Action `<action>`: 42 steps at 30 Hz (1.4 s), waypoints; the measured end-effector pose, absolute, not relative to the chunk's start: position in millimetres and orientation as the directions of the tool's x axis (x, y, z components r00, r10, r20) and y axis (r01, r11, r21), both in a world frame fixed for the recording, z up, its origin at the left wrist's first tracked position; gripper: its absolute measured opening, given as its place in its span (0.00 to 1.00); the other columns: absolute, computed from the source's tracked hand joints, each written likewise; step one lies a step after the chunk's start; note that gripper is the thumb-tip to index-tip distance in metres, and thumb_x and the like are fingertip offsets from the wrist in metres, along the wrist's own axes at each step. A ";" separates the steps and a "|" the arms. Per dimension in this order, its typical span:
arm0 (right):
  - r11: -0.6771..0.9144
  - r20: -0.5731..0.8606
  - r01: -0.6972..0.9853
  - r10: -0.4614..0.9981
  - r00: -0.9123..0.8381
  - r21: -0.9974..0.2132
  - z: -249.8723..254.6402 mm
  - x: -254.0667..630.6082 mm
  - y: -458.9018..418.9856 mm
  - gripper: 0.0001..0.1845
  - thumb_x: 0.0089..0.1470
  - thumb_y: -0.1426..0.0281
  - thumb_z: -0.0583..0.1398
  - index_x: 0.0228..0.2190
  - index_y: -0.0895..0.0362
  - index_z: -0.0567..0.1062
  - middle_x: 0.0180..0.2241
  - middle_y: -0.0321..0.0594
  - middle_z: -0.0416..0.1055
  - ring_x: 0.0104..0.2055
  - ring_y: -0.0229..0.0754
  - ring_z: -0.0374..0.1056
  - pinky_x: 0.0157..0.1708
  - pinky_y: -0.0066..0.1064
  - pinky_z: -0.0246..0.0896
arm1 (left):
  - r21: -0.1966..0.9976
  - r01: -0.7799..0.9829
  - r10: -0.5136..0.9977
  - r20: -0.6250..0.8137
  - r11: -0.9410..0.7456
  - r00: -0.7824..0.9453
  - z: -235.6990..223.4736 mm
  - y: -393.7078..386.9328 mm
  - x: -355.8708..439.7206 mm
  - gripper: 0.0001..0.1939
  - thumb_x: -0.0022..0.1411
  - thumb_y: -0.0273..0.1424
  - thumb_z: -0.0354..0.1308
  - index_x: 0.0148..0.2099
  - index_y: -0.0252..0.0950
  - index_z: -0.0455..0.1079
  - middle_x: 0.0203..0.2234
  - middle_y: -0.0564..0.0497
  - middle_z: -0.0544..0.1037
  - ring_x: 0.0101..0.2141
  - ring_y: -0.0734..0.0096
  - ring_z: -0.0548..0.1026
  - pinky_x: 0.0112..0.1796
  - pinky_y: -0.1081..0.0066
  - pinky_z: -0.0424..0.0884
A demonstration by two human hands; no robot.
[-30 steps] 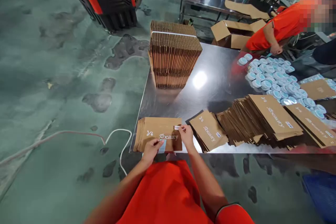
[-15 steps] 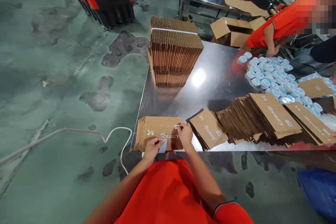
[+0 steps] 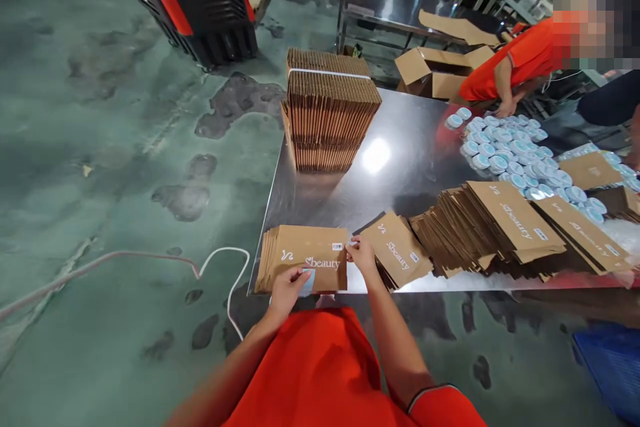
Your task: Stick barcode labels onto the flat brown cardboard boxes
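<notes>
Under my hands lies a small pile of flat kraft cartons [image 3: 303,259] printed "Sbeauty" in white, at the near edge of the table. My left hand [image 3: 289,292] pinches a pale blue label [image 3: 307,282] against the carton's lower edge. A small barcode sticker [image 3: 337,247] sits on the top carton. Just right of it, my right hand [image 3: 361,257] rests at the carton's right edge, with nothing visible in its fingers.
A stainless steel table [image 3: 400,173] carries a strapped stack of flat cartons [image 3: 327,110], fanned carton piles [image 3: 490,230] and several round pale blue tins [image 3: 505,150]. A co-worker in orange [image 3: 505,73] bends at the far end. A white cable [image 3: 230,283] lies on the floor.
My right hand has slid right, away from the barcode sticker, to the carton's edge. My left hand stays on the blue label. The co-worker's hand has moved among the tins.
</notes>
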State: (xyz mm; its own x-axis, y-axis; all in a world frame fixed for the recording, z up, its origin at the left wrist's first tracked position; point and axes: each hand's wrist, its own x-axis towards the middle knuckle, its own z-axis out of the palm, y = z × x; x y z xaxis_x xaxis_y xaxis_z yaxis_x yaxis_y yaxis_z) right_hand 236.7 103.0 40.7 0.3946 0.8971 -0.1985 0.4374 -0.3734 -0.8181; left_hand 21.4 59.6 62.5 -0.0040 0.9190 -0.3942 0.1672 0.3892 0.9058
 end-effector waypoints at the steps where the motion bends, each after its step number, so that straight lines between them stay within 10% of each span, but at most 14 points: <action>1: -0.389 -0.203 0.457 0.891 0.405 -0.800 41.4 235.7 97.7 0.11 0.45 0.63 0.59 0.29 0.58 0.72 0.17 0.31 0.65 0.20 0.39 0.63 0.24 0.30 0.58 | 0.912 0.203 0.934 -0.353 0.356 -0.052 66.1 60.6 15.9 0.16 0.48 0.45 0.59 0.22 0.37 0.69 0.24 0.49 0.74 0.31 0.62 0.72 0.32 0.68 0.66; 7: -0.390 -0.091 0.654 0.892 0.442 -0.648 53.9 201.9 66.9 0.13 0.49 0.64 0.58 0.34 0.59 0.74 0.38 0.51 0.69 0.41 0.51 0.66 0.42 0.41 0.60 | 0.889 0.377 0.964 -0.209 0.258 -0.166 73.4 69.0 -5.0 0.17 0.48 0.43 0.59 0.16 0.40 0.64 0.17 0.52 0.68 0.31 0.59 0.71 0.38 0.63 0.67; 14: -0.177 -0.031 0.278 0.888 0.459 -0.944 70.0 201.7 57.8 0.14 0.53 0.61 0.54 0.39 0.56 0.69 0.33 0.40 0.70 0.35 0.41 0.66 0.38 0.32 0.62 | 0.955 0.231 0.982 -0.173 0.186 -0.074 95.7 56.6 20.0 0.13 0.51 0.42 0.59 0.25 0.39 0.70 0.36 0.46 0.79 0.46 0.56 0.73 0.48 0.61 0.66; 25: -0.534 -0.062 0.144 0.349 0.935 -0.833 61.0 365.8 16.7 0.26 0.37 0.54 0.60 0.35 0.59 0.66 0.36 0.49 0.67 0.43 0.52 0.63 0.45 0.44 0.56 | 0.888 -0.185 0.907 -0.416 0.422 0.070 140.2 50.3 31.1 0.10 0.45 0.30 0.61 0.33 0.35 0.76 0.27 0.50 0.80 0.31 0.67 0.76 0.36 0.70 0.69; 33: -0.235 -0.204 0.089 0.942 0.265 -0.968 109.7 206.7 34.7 0.17 0.48 0.56 0.60 0.34 0.55 0.73 0.30 0.38 0.72 0.31 0.40 0.68 0.32 0.31 0.64 | 0.909 -0.115 0.908 -0.378 0.402 0.181 144.7 46.2 37.8 0.13 0.50 0.36 0.60 0.38 0.36 0.72 0.34 0.48 0.79 0.35 0.65 0.76 0.40 0.66 0.70; 42: -0.209 -0.207 0.044 0.978 0.039 -0.977 137.6 172.9 28.6 0.11 0.52 0.61 0.59 0.26 0.56 0.71 0.26 0.35 0.67 0.25 0.35 0.64 0.25 0.26 0.60 | 0.918 -0.028 0.909 -0.386 0.395 0.158 128.8 41.2 33.7 0.11 0.50 0.38 0.60 0.30 0.35 0.69 0.22 0.55 0.74 0.25 0.72 0.71 0.28 0.73 0.69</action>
